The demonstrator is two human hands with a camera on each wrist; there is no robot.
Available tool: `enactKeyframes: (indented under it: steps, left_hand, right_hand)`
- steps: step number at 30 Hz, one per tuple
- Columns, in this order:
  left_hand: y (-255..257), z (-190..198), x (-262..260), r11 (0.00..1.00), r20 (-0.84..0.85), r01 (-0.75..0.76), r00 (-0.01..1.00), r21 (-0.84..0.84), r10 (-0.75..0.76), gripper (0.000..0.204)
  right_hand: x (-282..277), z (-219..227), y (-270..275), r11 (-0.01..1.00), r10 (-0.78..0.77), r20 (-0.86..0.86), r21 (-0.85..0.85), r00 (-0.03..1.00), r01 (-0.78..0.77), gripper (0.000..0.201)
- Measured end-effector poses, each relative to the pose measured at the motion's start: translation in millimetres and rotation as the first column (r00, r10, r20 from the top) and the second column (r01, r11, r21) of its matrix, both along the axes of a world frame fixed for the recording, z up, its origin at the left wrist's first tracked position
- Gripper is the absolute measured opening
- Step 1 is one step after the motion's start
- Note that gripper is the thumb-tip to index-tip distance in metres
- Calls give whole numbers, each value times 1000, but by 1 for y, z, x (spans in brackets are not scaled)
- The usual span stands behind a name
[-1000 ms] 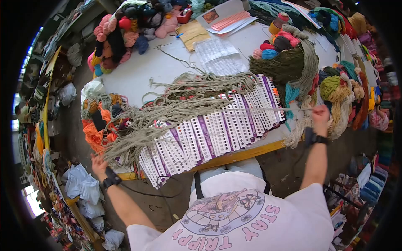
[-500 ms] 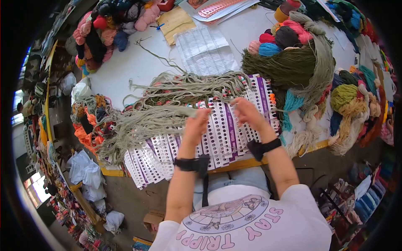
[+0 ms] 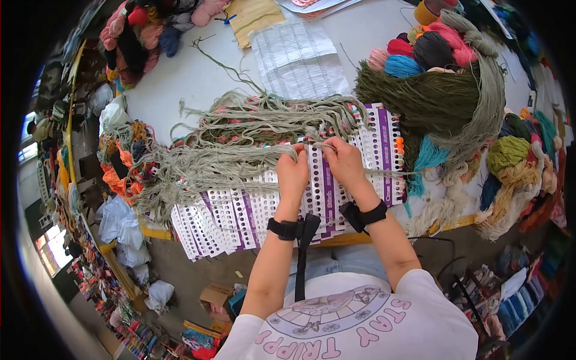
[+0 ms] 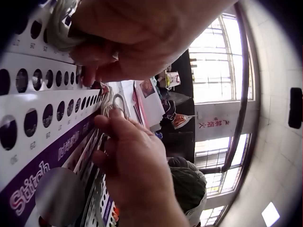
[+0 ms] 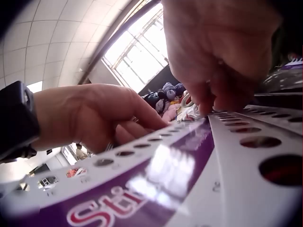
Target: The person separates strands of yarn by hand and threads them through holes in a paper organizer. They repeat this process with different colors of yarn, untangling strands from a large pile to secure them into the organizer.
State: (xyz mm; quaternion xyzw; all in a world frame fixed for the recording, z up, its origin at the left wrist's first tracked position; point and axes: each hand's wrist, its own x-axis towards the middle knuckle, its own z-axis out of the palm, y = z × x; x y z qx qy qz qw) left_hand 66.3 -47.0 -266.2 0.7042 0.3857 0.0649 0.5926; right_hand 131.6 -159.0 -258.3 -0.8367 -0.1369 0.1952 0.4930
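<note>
Both hands work low over a row of white and purple punched thread cards (image 3: 329,198). My right hand (image 3: 345,165) pinches a grey-green yarn strand near a punched hole, and the strand's loop (image 4: 118,100) stands up by the thumb and fingertip in the left wrist view. Close on its left, my left hand (image 3: 293,177) has curled fingers around grey-green yarn (image 3: 240,162) whose bundle trails off to the left over the cards. In the right wrist view, the left hand's fingertips lie right at the card's row of holes, partly hidden behind the card.
More grey-green yarn (image 3: 270,117) is looped along the cards' far ends. Behind lie a printed sheet (image 3: 297,60) and a brown envelope (image 3: 255,21). A large dark green hank (image 3: 420,99) and mixed skeins (image 3: 510,153) sit at right; an orange yarn tangle (image 3: 117,174) is at left.
From spread wide apart, with a strand stretched toward the right hand, both hands have come together over the middle of the cards. The right hand now pinches the strand at the holes.
</note>
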Motion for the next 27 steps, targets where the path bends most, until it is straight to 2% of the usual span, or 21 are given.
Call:
enactKeyframes:
  steps: [2,5,6,9,12,14,15,18,19,20,21,22,25,26,27]
  left_hand:
    - [7,-7,2,997,-5,67,998,-24,-67,14]
    - [14,7,13,904,-173,-18,983,-427,-62,16]
    - [19,4,14,844,-139,36,982,-535,-130,19]
    - [19,0,14,790,-105,31,987,-612,-120,17]
    - [15,-2,14,866,-105,52,987,-497,-120,16]
    - [9,-16,14,973,-91,193,974,-128,-206,16]
    - [8,-20,13,965,-98,254,964,70,-246,16]
    - [12,-26,6,952,-142,191,977,238,-160,14]
    - [18,-16,6,987,-75,87,992,-134,-98,13]
    - [28,-5,4,870,-37,-6,999,-493,-14,12]
    - [35,7,4,619,-37,-78,996,-782,79,12]
    - [40,13,6,539,-38,-77,996,-839,82,13]
    - [46,23,5,343,44,-15,985,-939,164,17]
    - [44,20,4,338,58,-4,983,-941,172,18]
    - [41,26,6,438,97,63,994,-897,55,15]
  right_hand:
    - [0,-4,4,998,-68,50,9,996,67,9]
    - [-3,-9,4,997,-80,67,13,995,79,9]
    - [-3,-9,4,997,-81,51,20,995,80,10]
    - [0,-8,1,992,-70,14,104,997,68,10]
    - [2,-7,-2,991,-17,-23,130,1000,20,11]
    - [2,-5,-3,993,-22,-52,114,998,28,11]
    - [1,-3,-2,993,-46,-70,104,996,53,11]
    - [-2,-7,0,994,-75,-41,75,996,78,11]
    - [-3,-10,1,995,-81,-17,65,997,82,12]
    - [-3,-12,1,996,-77,17,53,997,76,11]
    - [-3,-14,1,997,-71,49,41,996,69,11]
    - [-4,-14,2,998,-63,79,29,995,61,11]
    - [-1,-1,5,998,-14,14,-68,1000,15,14]
    - [0,3,5,998,-3,-4,-60,1000,2,17]
    - [0,7,5,999,10,-22,-51,1000,-11,21]
